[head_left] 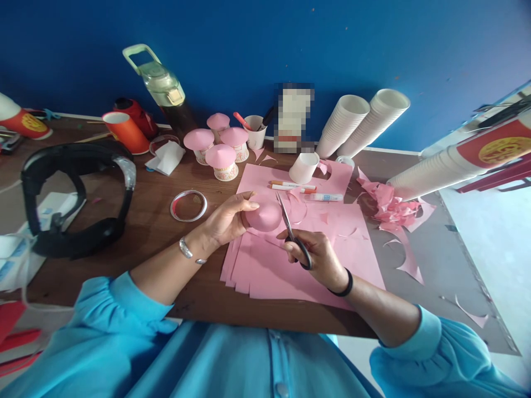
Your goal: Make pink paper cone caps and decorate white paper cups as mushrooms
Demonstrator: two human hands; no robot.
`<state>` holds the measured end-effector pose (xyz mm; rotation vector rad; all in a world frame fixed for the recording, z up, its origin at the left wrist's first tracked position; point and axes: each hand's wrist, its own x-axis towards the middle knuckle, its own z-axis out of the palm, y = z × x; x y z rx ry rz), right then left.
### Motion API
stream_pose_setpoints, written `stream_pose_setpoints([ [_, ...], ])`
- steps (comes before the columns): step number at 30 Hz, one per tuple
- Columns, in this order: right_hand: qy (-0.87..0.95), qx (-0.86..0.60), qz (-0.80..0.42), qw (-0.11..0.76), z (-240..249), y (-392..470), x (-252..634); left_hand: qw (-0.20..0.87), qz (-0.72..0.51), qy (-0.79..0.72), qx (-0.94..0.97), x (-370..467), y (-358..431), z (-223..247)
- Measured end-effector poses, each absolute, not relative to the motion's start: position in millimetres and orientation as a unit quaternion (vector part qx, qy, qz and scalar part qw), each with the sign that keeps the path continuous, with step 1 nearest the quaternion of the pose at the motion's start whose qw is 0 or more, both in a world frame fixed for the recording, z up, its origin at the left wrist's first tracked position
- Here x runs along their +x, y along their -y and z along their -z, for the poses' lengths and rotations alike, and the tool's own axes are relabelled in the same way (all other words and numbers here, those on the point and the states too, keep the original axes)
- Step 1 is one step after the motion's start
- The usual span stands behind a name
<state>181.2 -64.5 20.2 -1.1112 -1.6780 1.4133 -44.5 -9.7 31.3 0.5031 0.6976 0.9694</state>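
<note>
A shallow pink paper cone [264,214] is pinched at its left edge by my left hand [232,218]. My right hand [313,257] is closed round the handles of a pair of scissors [286,215], whose blades point up and away beside the cone's right edge. Beneath both hands lies a stack of pink paper sheets [286,276]. Beyond the scissors rest a glue stick [326,197], two marker pens [292,187] and a white paper cup [304,168]. To the left of my left hand lies a roll of tape [188,205].
Several small cups with pink cone tops [222,161] stand at the back, near a large bottle [166,91]. Tall stacks of paper cups [344,124] lean by the blue wall. Pink scraps [392,204] lie to the right, and a black headband-like frame [77,202] to the left.
</note>
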Motion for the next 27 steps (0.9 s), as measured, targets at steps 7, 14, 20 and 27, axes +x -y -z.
stream_pose_setpoints([
  [7, 0.639, -0.414, -0.553, 0.338, -19.2, 66.6, 181.7, 0.796, -0.449, -0.333, 0.233, -45.8, 8.1, -27.9],
  [14, 0.586, -0.417, -0.61, 0.333, -21.5, 62.6, 182.2, 0.782, -0.474, -0.346, 0.209, -46.7, 6.5, -28.2],
  [20, 0.61, -0.436, -0.576, 0.325, -20.0, 63.0, 181.9, 0.758, -0.508, -0.369, 0.177, -46.6, 6.9, -27.6],
  [27, 0.648, -0.443, -0.527, 0.325, -18.3, 63.5, 180.8, 0.77, -0.497, -0.353, 0.187, -43.1, 7.7, -27.4],
])
